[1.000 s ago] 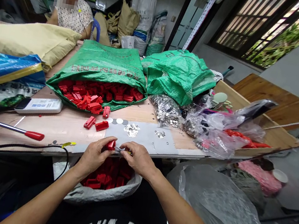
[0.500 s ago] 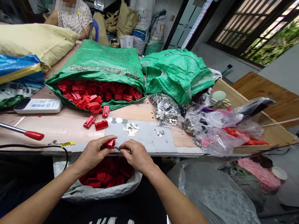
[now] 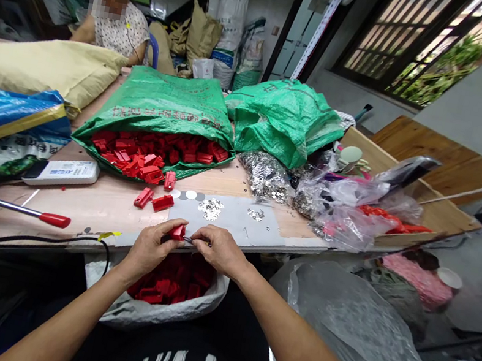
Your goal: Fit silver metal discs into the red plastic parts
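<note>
My left hand (image 3: pixel 150 248) pinches a small red plastic piece (image 3: pixel 176 231) at the table's front edge. My right hand (image 3: pixel 218 249) is closed on a thin metal tool (image 3: pixel 190 239) whose tip meets the red piece. Below both hands a white bag (image 3: pixel 163 307) holds several red pieces. More red pieces (image 3: pixel 152 155) spill from a green woven sack (image 3: pixel 165 105) further back. Three loose red pieces (image 3: pixel 154 197) and small piles of shiny metal bits (image 3: pixel 210 208) lie on a grey sheet (image 3: pixel 234 220) in front of my hands.
A red-handled screwdriver (image 3: pixel 21 209), a white remote (image 3: pixel 63 171) and a black cable (image 3: pixel 26 237) lie at the left. Yellow and blue sacks (image 3: pixel 13 97) sit behind them. A second green sack (image 3: pixel 286 120), clear plastic bags (image 3: pixel 351 212) and a wooden box (image 3: pixel 411 192) crowd the right. Another person (image 3: pixel 115 21) sits at the far end.
Both hands stay together at the table's edge, working the tool against the red piece; they have shifted only slightly.
</note>
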The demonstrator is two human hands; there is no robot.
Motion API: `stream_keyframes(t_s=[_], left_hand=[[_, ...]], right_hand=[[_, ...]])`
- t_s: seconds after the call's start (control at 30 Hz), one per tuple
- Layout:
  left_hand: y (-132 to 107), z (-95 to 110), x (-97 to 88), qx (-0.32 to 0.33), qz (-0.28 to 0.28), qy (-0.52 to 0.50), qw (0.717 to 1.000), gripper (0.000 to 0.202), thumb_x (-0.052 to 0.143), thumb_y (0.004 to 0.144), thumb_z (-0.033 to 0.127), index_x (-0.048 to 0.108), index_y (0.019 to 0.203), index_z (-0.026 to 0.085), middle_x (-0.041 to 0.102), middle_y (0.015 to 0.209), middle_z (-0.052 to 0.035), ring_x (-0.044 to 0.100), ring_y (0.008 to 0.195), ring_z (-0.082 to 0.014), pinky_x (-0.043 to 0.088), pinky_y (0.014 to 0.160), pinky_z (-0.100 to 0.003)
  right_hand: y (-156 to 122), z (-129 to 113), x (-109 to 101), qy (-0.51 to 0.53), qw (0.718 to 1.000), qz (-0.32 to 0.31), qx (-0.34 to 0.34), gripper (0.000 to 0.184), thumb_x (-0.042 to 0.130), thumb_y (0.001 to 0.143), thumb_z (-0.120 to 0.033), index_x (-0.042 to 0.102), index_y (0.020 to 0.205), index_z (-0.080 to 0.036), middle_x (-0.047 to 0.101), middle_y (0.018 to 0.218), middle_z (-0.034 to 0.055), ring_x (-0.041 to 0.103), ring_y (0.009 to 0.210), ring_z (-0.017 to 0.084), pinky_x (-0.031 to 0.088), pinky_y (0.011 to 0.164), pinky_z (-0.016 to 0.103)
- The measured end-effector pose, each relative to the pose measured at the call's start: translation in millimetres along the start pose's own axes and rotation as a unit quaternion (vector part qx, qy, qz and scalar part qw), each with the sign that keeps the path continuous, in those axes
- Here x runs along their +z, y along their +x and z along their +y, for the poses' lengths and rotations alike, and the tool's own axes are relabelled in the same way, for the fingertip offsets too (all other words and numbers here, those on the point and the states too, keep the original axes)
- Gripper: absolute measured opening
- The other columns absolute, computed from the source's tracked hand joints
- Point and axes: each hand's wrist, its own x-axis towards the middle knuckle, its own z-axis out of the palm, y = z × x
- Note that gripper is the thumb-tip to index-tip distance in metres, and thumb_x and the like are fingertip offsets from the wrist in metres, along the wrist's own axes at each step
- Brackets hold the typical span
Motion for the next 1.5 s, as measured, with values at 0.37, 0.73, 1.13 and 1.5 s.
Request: stream_keyframes(t_s=[0.37, 0.73, 1.13, 1.5], left_hand=[[-2, -1, 3.1, -0.004, 0.017, -0.012, 1.000, 0.034, 0.060, 0.077, 0.021, 0.064, 0.110, 0.023, 0.072, 0.097, -0.0016, 0.067, 0.084, -0.0175, 0.051, 0.081, -0.029], [-7, -1, 5.3, -0.014, 0.019, -0.068, 0.997, 0.029, 0.064, 0.077, 0.025, 0.061, 0.106, 0.021, 0.068, 0.095, -0.0020, 0.064, 0.087, -0.0168, 0.049, 0.083, -0.029], [-23, 49, 6.4, -0.246, 0.018, -0.584, 0.773, 0.013, 0.068, 0.078, 0.026, 0.060, 0.081, 0.017, 0.073, 0.089, -0.0042, 0.069, 0.090, -0.0182, 0.051, 0.089, -0.031], [-26, 59, 11.4, -0.361, 0.059, -0.673, 0.643, 0.013, 0.053, 0.087, 0.012, 0.066, 0.085, 0.011, 0.074, 0.087, -0.0101, 0.072, 0.084, -0.0205, 0.055, 0.092, -0.037]], right_hand=[[-3, -30, 14, -0.119, 0.990, 0.026, 0.070, 0.017, 0.052, 0.087, -0.020, 0.066, 0.095, -0.020, 0.065, 0.092, 0.0064, 0.060, 0.084, 0.018, 0.042, 0.075, 0.028], [-21, -8, 5, 0.042, 0.998, 0.052, 0.016, 0.019, 0.044, 0.093, -0.020, 0.058, 0.105, -0.020, 0.061, 0.100, 0.0051, 0.057, 0.093, 0.015, 0.042, 0.083, 0.028], [-36, -24, -7, 0.234, 0.970, -0.064, -0.014, 0.040, 0.041, 0.093, -0.024, 0.041, 0.133, -0.024, 0.048, 0.061, -0.0072, 0.045, 0.054, 0.009, 0.039, 0.058, 0.020], [-32, -27, -4, 0.167, 0.985, 0.030, -0.026, 0.030, 0.039, 0.096, -0.035, 0.062, 0.109, -0.022, 0.059, 0.069, -0.0006, 0.053, 0.063, 0.012, 0.040, 0.061, 0.021]])
